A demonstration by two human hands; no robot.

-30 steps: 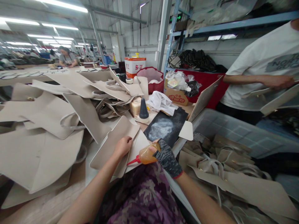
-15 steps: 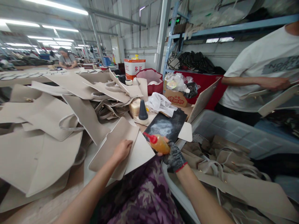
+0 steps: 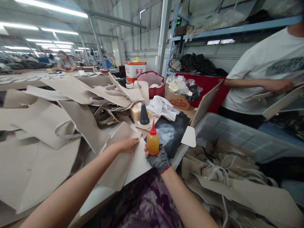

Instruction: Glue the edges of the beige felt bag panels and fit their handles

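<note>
My left hand (image 3: 127, 146) lies with stretched fingers on a beige bag panel (image 3: 118, 169), near its right edge. Beneath that panel is a white sheet (image 3: 140, 158). Wearing a grey fingerless glove with a red cuff, my right hand (image 3: 158, 159) is wrapped round a squeeze bottle (image 3: 153, 143) of amber liquid. The bottle stands upright in my grip, its red nozzle pointing up. Just behind it lies a black sheet (image 3: 177, 129) with whitish smears. A dark cone-shaped object (image 3: 144, 114) stands beyond the bottle.
Beige bag pieces with handles (image 3: 47, 123) are piled on the left. At the right, a plastic bin (image 3: 213, 123) holds more beige bags (image 3: 249, 186). A person in a white T-shirt (image 3: 266, 69) stands behind the bin. A white plastic bag (image 3: 161, 106) lies at the back.
My right hand has moved left and turned the bottle from tilted to upright. My left hand has gone from curled fingers to stretched ones and has shifted slightly up and right.
</note>
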